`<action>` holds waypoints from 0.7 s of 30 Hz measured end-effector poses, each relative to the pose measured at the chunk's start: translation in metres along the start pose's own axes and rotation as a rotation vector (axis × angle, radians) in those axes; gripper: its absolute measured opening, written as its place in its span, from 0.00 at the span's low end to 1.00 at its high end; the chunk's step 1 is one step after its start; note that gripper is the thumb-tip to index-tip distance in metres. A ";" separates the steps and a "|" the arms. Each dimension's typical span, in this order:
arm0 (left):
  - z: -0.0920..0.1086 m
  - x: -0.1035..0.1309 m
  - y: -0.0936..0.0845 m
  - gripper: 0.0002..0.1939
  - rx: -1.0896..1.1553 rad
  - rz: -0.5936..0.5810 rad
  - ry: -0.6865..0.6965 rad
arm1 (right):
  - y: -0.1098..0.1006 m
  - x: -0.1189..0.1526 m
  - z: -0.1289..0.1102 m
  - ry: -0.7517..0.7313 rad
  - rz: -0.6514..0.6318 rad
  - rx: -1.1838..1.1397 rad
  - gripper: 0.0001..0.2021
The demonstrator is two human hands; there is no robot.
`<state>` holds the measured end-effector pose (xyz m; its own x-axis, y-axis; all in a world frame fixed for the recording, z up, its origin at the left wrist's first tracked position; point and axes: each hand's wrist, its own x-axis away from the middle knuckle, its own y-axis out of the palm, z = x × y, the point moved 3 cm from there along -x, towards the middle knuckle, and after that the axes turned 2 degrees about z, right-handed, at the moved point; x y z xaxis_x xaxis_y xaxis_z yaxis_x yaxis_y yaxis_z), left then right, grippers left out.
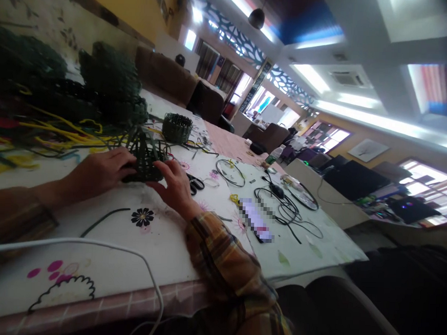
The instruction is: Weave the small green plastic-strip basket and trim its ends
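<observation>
A small dark green woven basket with loose strands sticking up sits on the table between my two hands. My left hand holds its left side with curled fingers. On the right side, my right hand grips it, thumb toward the front and fingers at the wall. Black-handled scissors lie just beyond my right hand, their blades partly hidden. Behind stands another dark green woven basket, round and upright. A loose dark green strip lies in front of my left wrist.
Stacked dark green woven pieces and yellow strands crowd the back left. Rightward lie a coiled black cable, a pixelated phone-like object and a plastic bottle. A white cable crosses the front of the table.
</observation>
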<state>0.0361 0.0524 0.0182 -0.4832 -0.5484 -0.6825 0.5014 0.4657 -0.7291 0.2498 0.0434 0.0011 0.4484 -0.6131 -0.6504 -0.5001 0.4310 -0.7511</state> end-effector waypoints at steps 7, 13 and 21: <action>0.006 -0.009 -0.038 0.22 0.208 -0.047 -0.092 | -0.024 0.008 -0.022 -0.140 0.082 0.102 0.31; 0.017 -0.001 -0.031 0.36 0.003 0.026 0.045 | -0.023 0.007 -0.019 -0.174 0.065 0.100 0.29; 0.038 0.010 -0.028 0.27 -0.405 0.143 0.257 | -0.023 0.011 -0.015 -0.223 0.167 0.122 0.31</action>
<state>0.0444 0.0077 0.0342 -0.6166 -0.2942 -0.7302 0.2812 0.7841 -0.5533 0.2546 0.0168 0.0130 0.5257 -0.3726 -0.7647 -0.4936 0.5986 -0.6310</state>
